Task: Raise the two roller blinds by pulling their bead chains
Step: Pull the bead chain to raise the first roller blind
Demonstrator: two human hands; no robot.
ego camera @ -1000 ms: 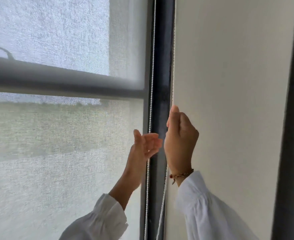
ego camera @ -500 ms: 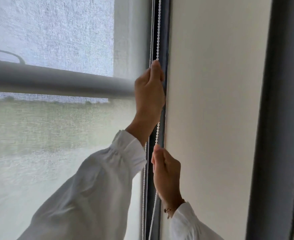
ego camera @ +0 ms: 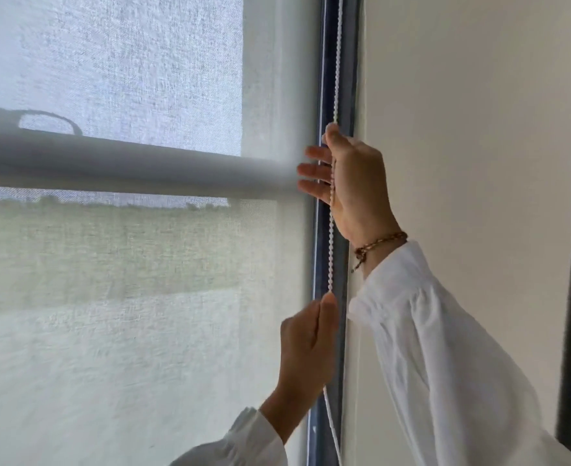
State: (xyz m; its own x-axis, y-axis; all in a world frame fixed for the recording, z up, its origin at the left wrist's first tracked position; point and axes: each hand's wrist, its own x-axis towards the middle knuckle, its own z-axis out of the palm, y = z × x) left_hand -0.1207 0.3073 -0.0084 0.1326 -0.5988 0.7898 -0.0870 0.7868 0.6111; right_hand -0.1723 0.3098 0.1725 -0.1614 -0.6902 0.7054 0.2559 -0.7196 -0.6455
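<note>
a room indoors, home or office i cannot tell. sheer roller blind [ego camera: 126, 264] covers a window beside a dark frame [ego camera: 331, 62] and plain wall [ego camera: 462, 129].

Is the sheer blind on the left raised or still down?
Down: the sheer blind covers the window to the picture's bottom edge; both hands grip the bead chain.

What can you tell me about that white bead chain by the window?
The bead chain is a string of small white beads, plastic by the look, hanging nearly straight down along the dark frame beside the sheer blind. The right hand pinches it higher up; the left hand grips it lower down. It runs out of view at both ends.
</note>
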